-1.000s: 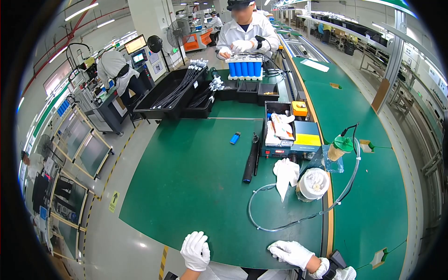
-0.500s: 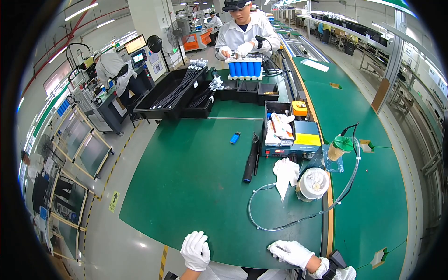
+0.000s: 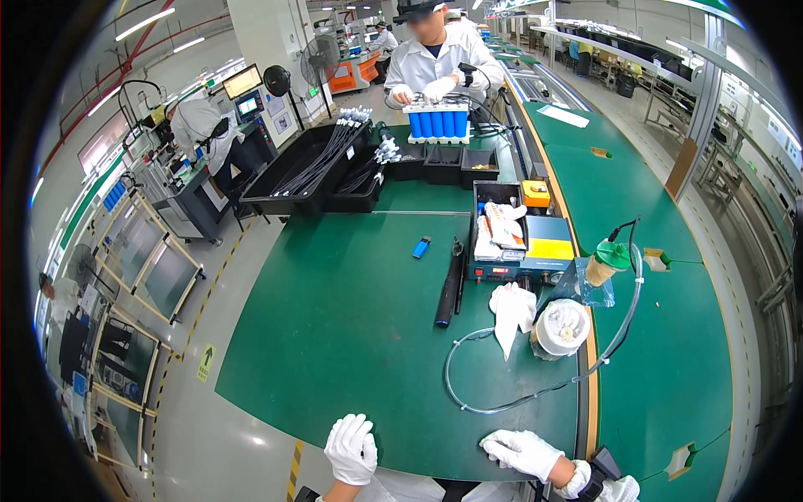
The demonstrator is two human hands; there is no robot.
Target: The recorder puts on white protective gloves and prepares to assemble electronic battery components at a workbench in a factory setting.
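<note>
My left hand (image 3: 350,450), in a white glove, rests at the near edge of the green table (image 3: 335,335), its fingers loosely curved and nothing visible in it. My right hand (image 3: 523,453), gloved too, lies on the tabletop by the near right corner with fingers lightly bent and slightly apart; no held thing shows. A dark band circles the right wrist. The nearest thing to the right hand is a looped clear tube (image 3: 502,410). Farther up lie a black pen-shaped tool (image 3: 450,289) and a small blue object (image 3: 421,247).
A white cloth (image 3: 512,309), white tub (image 3: 560,328) and green-lidded bottle (image 3: 609,261) stand right, by a box-shaped device (image 3: 548,238). Black trays (image 3: 288,201) of cables sit far left. Across the table, a co-worker (image 3: 442,67) handles a blue cell pack (image 3: 439,124).
My hands have not visibly moved. The co-worker's head has shifted slightly; the things on the table lie as before.
</note>
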